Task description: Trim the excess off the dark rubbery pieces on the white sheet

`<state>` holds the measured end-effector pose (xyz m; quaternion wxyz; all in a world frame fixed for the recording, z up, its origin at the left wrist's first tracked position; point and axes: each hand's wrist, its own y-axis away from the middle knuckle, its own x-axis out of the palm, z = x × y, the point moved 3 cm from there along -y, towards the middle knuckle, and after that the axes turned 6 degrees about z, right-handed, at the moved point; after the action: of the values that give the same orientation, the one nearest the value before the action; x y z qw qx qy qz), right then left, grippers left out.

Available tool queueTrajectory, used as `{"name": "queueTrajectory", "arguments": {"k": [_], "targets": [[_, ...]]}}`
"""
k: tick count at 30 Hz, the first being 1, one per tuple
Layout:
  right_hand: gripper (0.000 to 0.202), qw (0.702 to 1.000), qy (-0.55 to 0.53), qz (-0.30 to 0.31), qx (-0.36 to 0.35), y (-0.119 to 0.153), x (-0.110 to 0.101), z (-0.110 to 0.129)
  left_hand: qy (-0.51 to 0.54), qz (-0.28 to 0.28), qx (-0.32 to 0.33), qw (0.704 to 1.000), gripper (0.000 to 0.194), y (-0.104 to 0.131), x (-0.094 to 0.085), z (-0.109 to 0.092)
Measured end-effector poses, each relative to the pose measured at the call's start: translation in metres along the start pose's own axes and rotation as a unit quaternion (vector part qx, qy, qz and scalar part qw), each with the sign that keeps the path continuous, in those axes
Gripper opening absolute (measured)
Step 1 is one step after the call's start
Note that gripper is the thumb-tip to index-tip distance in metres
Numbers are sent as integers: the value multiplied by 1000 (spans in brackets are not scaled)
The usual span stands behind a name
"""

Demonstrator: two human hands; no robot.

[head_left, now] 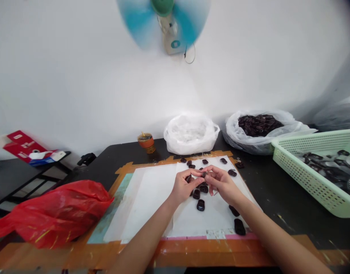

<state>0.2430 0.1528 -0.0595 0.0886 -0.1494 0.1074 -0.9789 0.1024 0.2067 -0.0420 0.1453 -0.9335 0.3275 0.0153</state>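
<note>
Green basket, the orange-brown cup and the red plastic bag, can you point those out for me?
Green basket (311, 183): head view, on its perforated front wall.
Orange-brown cup (146, 143): head view, on its orange band.
Red plastic bag (63, 209): head view, on its crumpled middle.

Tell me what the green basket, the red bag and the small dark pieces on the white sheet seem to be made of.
Green basket: likely molded plastic, fairly matte, with regular perforations.
Red bag: thin plastic film, by its glossy creases.
Small dark pieces: probably hard plastic, glossy with bright highlights; a coating is possible.
</note>
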Motion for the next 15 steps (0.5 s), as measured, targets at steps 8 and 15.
{"name": "queueTrajectory", "arguments": {"k": [8, 15], "targets": [[21, 994, 102, -21, -31, 0, -3, -6, -93, 5, 9, 996, 17, -2, -4, -9], [24, 966, 255, -17, -41, 1, 6, -4, -157, -22, -40, 987, 12, 0, 0, -7]]}}
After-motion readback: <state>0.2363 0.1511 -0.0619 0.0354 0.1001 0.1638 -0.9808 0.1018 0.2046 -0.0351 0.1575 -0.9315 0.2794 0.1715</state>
